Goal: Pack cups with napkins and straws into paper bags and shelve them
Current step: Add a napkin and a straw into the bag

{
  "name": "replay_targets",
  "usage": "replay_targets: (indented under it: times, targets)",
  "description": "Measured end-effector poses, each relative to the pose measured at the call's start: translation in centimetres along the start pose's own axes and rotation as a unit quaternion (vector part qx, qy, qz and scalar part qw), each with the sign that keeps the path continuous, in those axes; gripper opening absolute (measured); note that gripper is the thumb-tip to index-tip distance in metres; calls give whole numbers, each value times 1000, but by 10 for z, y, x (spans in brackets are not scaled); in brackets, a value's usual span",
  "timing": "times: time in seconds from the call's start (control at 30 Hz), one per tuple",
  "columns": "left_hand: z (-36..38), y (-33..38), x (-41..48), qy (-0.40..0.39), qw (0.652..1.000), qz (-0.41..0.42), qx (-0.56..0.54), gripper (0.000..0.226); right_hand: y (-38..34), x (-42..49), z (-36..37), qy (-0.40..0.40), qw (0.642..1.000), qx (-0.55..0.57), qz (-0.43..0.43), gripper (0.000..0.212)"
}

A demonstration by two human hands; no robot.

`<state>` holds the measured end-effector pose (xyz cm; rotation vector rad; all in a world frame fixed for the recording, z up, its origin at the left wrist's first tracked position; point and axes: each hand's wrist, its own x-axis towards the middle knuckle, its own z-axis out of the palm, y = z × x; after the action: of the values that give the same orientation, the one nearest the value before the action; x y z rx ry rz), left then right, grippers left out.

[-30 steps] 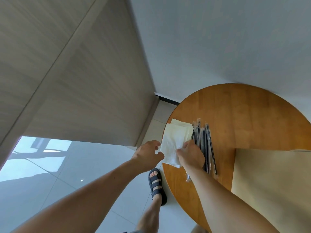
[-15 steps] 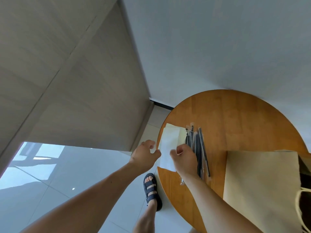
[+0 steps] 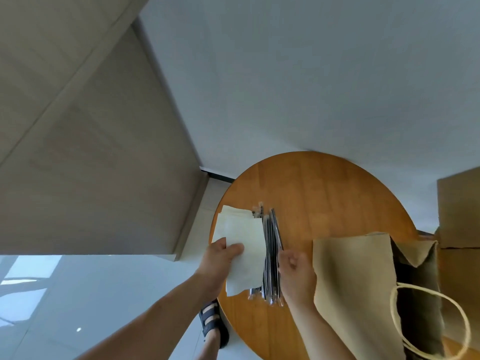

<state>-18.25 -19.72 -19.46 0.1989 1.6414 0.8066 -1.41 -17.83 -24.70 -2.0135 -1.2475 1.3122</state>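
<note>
L. hand [image 3: 220, 263] pinches top napkin [image 3: 246, 255], desk [image 3: 324, 193] 9 o'clock; R. hand [image 3: 297, 276] curled beside straws [image 3: 271, 250], grip unclear; paper bag [image 3: 353, 281] at 3 o'clock.

Table [image 3: 324, 198]: warm orange-brown wood with fine straight grain. Napkins [image 3: 244, 229] at its left edge: plain white to pale cream. Straws [image 3: 271, 242] beside them: black, in clear glossy wrappers. Bag [image 3: 350, 281] at the right edge: plain tan kraft, darker brown inside, with a pale cream cord handle [image 3: 467, 331]. Box [image 3: 459, 211]: brown cardboard. Wall [image 3: 285, 74]: plain grey-white. Cabinet [image 3: 91, 165]: beige, faint grain. Floor [image 3: 104, 294]: glossy pale grey tiles. Sandal [image 3: 213, 323]: black.
</note>
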Motion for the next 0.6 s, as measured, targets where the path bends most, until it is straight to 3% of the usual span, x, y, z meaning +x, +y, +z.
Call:
replay_targets:
  times: [0.1, 0.2, 0.3, 0.47, 0.6]
  targets:
    - [2, -5, 0, 13, 999, 11, 46, 14, 27, 32, 5, 3, 978, -208, 15, 26]
    - [0, -8, -2, 34, 997, 18, 74, 13, 37, 47, 13, -10, 953, -304, 2, 10]
    - [1, -7, -4, 33, 997, 21, 71, 13, 39, 51, 13, -34, 933, -357, -7, 13]
    - [11, 3, -9, 33, 996, 33, 76, 13, 18, 37, -1, -23, 962, -271, 0, 8]
    - [22, 23, -24, 29, 993, 58, 101, 17, -26, -7, -27, -22, 995, -88, -36, 13]
